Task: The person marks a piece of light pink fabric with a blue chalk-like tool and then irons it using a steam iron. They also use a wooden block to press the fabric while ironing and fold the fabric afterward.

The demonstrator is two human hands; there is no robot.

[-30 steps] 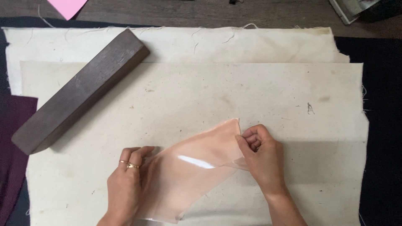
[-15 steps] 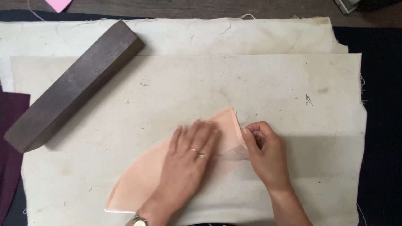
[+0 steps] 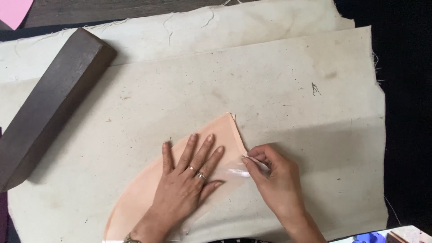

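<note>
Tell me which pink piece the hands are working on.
The large peach-pink curved piece in the middle of the cream cloth, pressed flat by the left hand while the right hand pinches its edge. The brighter pink scrap lies untouched at the top left corner.

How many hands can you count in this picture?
2: the left hand lies flat on the peach fabric piece; the right hand pinches its clear film at the right edge.

The left hand (image 3: 191,177) lies flat, palm down, fingers spread, on the peach fabric piece (image 3: 180,180), while the right hand (image 3: 274,180), just right of that piece, seems to pinch its clear edge between curled fingertips.
</note>
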